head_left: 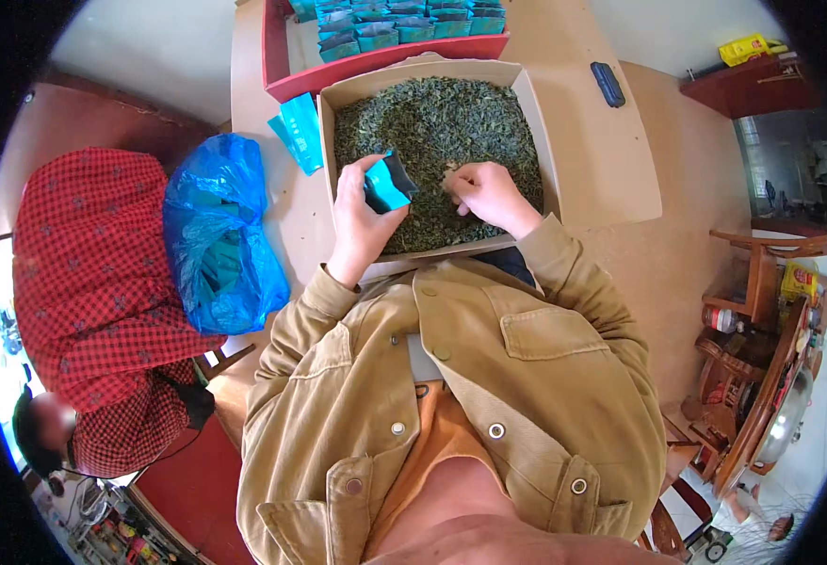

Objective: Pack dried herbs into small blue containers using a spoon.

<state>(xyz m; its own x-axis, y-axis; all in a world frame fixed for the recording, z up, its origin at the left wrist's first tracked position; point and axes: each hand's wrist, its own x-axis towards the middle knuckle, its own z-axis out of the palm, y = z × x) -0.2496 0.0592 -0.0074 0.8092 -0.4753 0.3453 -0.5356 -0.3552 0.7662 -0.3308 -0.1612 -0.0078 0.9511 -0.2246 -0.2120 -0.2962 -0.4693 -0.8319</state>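
Observation:
My left hand [358, 212] grips a small teal foil packet [384, 185], its dark inner lining showing at the gaping top. The packet is tilted towards the right, over a cardboard box [542, 127]. Dried green leaves [427, 116], which look like tea, fill much of this box. My right hand [485, 191] hovers low over the leaves, to the right of the packet and apart from it. Its fingers are curled in, and whether they pinch any leaves is hidden. Flat teal packets [302, 134] lie on the cardboard sheet left of the box.
Behind the leaf box, a red-edged box [385, 53] holds rows of upright teal packets [413, 28]. On the left, a blue plastic bag [219, 212] contains more packets, beside a person in red checks [95, 268]. A dark case [608, 85] lies at right. Wooden furniture [738, 353] stands farther right.

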